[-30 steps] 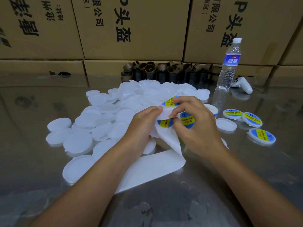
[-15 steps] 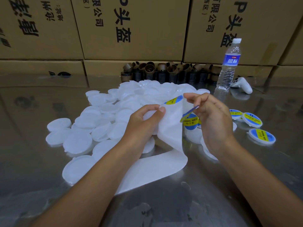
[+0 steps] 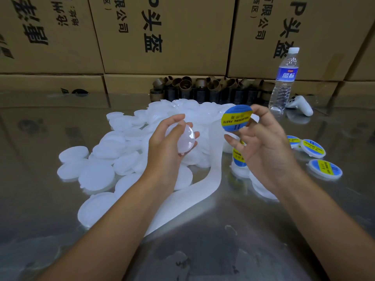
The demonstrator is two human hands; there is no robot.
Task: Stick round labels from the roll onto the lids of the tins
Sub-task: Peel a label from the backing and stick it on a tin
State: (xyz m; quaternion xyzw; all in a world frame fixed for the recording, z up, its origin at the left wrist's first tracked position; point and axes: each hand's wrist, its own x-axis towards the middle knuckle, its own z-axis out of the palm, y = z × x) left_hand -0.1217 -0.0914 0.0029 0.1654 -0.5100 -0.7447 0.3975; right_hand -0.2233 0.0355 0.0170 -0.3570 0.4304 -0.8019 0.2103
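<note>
My left hand (image 3: 168, 145) grips a translucent white round lid (image 3: 185, 141), tilted so its face turns toward my right hand. My right hand (image 3: 261, 145) pinches a round blue and yellow label (image 3: 236, 118) by its edge, held up in the air to the right of the lid and apart from it. The white backing strip (image 3: 192, 197) of the label roll lies loose on the table between my arms, with another label (image 3: 238, 158) on it partly hidden behind my right fingers. A heap of several plain white lids (image 3: 113, 157) covers the table to the left and behind.
Three labelled lids (image 3: 325, 169) lie on the shiny table (image 3: 213, 250) at the right. A water bottle (image 3: 284, 80) and a white controller (image 3: 302, 107) stand behind them. Brown and black cores (image 3: 205, 90) line the cardboard boxes (image 3: 162, 33) at the back.
My right hand has peeled the label free of the strip and raised it. My left hand has let go of the strip, which dropped to the table, and now holds a plain lid.
</note>
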